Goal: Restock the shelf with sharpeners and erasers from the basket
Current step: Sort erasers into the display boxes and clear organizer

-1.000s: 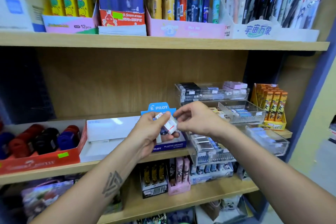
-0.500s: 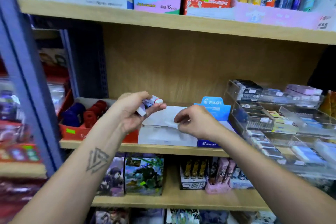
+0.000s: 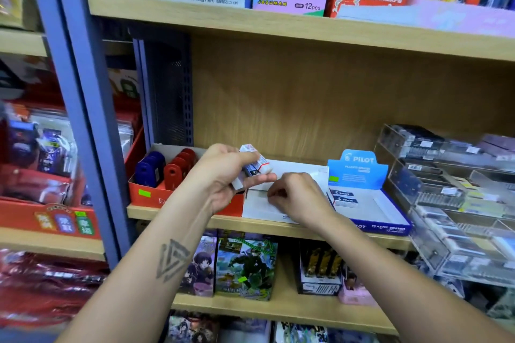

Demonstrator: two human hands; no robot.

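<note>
Erasers (image 3: 252, 164), a small stack in blue, white and red sleeves, sit in the left hand (image 3: 225, 178), whose thumb and curled fingers (image 3: 263, 177) grip them above the middle shelf (image 3: 184, 213). Just right of those fingers, the right hand (image 3: 296, 198) lies over a white box (image 3: 292, 172), its fingers bent down against the lid's front edge; whether they pinch the lid or only press on it cannot be told. Right of the right hand's knuckles stands the open blue Pilot eraser box (image 3: 362, 203), with two erasers lying at its near-left corner. Left of the left hand's fingers, a red tray (image 3: 147, 193) holds blue and red sharpeners (image 3: 164, 167) in rows. Far right of both hands are clear acrylic bins (image 3: 451, 195) of small stock.
</note>
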